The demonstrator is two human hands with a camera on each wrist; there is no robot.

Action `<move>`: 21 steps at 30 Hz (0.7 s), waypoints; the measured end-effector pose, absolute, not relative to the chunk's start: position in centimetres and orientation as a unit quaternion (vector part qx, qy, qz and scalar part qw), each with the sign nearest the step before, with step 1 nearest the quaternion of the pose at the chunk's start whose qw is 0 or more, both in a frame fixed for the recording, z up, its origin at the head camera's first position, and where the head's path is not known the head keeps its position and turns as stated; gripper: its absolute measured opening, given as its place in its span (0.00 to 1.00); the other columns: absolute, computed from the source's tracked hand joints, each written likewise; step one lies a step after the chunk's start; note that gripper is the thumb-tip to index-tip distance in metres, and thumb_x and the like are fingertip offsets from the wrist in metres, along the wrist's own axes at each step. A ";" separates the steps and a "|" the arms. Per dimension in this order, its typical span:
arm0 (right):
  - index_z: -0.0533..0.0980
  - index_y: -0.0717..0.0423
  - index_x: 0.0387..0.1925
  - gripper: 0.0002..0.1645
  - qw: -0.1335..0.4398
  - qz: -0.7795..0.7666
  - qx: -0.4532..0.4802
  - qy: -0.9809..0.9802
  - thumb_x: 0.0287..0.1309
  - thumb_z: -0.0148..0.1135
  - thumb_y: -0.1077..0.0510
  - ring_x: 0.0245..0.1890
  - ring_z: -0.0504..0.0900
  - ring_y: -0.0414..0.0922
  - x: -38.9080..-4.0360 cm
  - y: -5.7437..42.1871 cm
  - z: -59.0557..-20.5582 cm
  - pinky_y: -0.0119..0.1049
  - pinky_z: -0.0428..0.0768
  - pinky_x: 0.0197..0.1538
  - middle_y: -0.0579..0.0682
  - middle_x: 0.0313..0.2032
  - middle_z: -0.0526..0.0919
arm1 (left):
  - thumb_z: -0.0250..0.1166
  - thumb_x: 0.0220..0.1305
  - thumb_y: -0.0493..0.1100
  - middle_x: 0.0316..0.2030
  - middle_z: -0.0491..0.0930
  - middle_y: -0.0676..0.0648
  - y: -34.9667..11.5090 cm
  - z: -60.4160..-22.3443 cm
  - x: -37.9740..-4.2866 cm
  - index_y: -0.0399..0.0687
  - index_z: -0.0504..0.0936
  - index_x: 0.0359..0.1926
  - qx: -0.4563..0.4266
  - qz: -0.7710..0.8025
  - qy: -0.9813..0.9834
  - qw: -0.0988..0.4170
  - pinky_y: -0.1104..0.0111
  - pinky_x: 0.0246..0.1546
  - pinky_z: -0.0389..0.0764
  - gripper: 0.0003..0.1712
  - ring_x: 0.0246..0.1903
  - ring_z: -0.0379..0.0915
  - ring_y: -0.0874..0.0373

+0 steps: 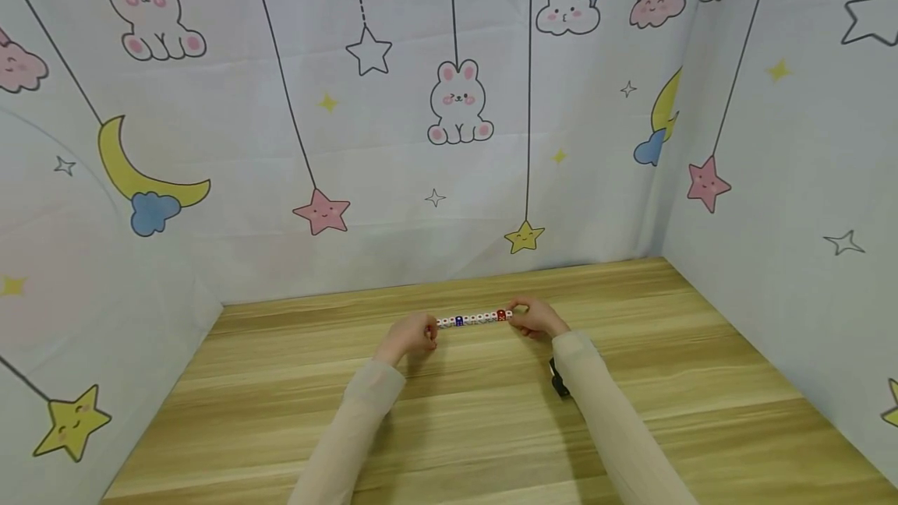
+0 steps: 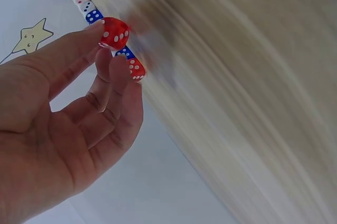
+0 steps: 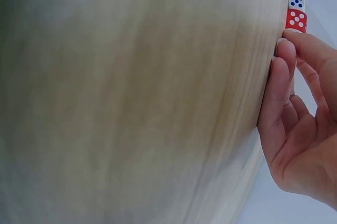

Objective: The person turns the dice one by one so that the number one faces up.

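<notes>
A straight row of small dice [image 1: 480, 319], mostly white with blue and red ones among them, lies on the wooden table between both hands. At its left end is my left hand [image 1: 414, 333], whose thumb and fingers pinch a red die [image 2: 115, 34]. Close by its fingertips, a blue die [image 2: 125, 53] and another red die [image 2: 137, 70] show in the left wrist view. My right hand [image 1: 536, 318] is at the opposite end, its thumb and fingertips pinching the white end die beside a red die [image 3: 296, 19]. Fingers mostly hide that white die.
The wooden table [image 1: 484, 427] meets a white patterned cloth [image 1: 393, 248] behind the row, with more cloth at both sides. A small black object [image 1: 559, 379] shows beside the right sleeve [image 1: 596, 380].
</notes>
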State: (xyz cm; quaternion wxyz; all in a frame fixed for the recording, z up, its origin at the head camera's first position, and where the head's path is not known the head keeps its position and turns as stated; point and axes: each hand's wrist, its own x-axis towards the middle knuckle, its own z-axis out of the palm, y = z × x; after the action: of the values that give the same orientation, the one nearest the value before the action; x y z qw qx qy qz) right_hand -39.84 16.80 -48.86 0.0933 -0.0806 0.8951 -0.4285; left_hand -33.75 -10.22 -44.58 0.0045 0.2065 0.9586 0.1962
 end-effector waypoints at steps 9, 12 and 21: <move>0.73 0.51 0.44 0.13 0.091 -0.431 -0.085 0.894 0.55 0.57 0.57 0.13 0.67 0.38 -39.7 16.7 -48.8 0.27 0.67 0.16 0.45 0.15 0.72 | 0.67 0.44 0.33 0.29 0.77 0.45 -10.8 -44.7 -33.7 0.41 0.76 0.26 0.188 0.209 0.959 0.019 0.67 0.25 0.68 0.08 0.26 0.67 0.58; 0.73 0.51 0.44 0.13 0.091 -0.434 -0.087 0.892 0.55 0.57 0.58 0.13 0.67 0.38 -39.7 16.7 -48.7 0.27 0.67 0.16 0.45 0.15 0.72 | 0.68 0.42 0.32 0.29 0.76 0.46 -11.0 -44.7 -33.7 0.41 0.75 0.26 0.177 0.215 0.960 0.028 0.67 0.25 0.67 0.10 0.26 0.67 0.58; 0.73 0.52 0.44 0.13 0.093 -0.431 -0.087 0.893 0.55 0.57 0.57 0.13 0.66 0.38 -39.6 16.7 -48.5 0.27 0.67 0.16 0.45 0.14 0.71 | 0.62 0.51 0.33 0.30 0.76 0.46 -11.2 -44.5 -33.7 0.44 0.77 0.30 0.168 0.212 0.961 0.048 0.68 0.21 0.67 0.04 0.23 0.66 0.58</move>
State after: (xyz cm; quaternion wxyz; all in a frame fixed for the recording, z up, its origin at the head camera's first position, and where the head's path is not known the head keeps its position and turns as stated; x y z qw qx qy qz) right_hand -39.57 16.66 -48.54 0.0934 -0.0869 0.8935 -0.4306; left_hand -33.66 -11.15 -44.46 0.0484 0.1681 0.9614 0.2124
